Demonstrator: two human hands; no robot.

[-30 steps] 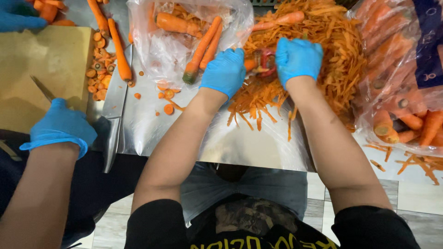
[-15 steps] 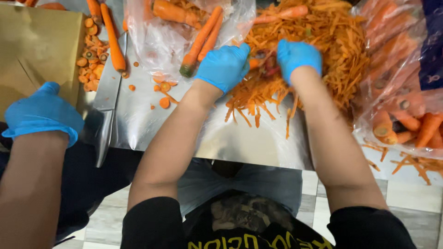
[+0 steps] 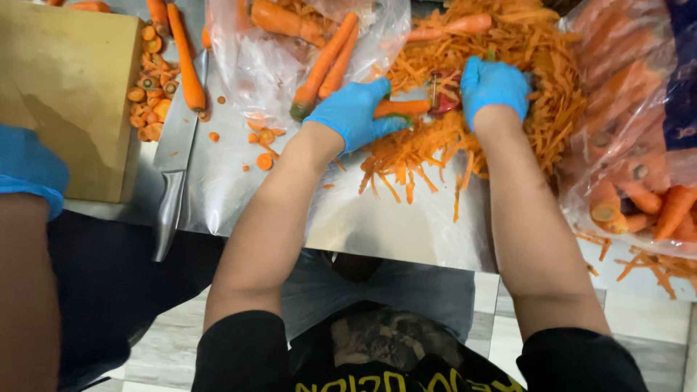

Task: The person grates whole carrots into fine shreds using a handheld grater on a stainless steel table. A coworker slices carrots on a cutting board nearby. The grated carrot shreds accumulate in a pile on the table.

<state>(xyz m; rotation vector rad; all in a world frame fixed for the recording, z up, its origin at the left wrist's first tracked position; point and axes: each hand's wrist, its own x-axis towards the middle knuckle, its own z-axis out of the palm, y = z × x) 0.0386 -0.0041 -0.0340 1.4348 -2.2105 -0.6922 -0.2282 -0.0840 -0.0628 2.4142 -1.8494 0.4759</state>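
My left hand, in a blue glove, grips a carrot that lies sideways over a heap of orange peelings. My right hand, also gloved in blue, holds a red peeler against the carrot's right end. Both hands work above the steel table. Much of the carrot is hidden inside my left hand.
A clear bag with whole carrots lies behind my left hand. Another bag of carrots sits at the right. A large knife, carrot ends and a wooden cutting board are at the left, beside another person's gloved hand.
The view has shifted so the table sits lower and further right. The other person's gloved hand has moved left to the frame's edge. My hands stay on the carrot and peeler.
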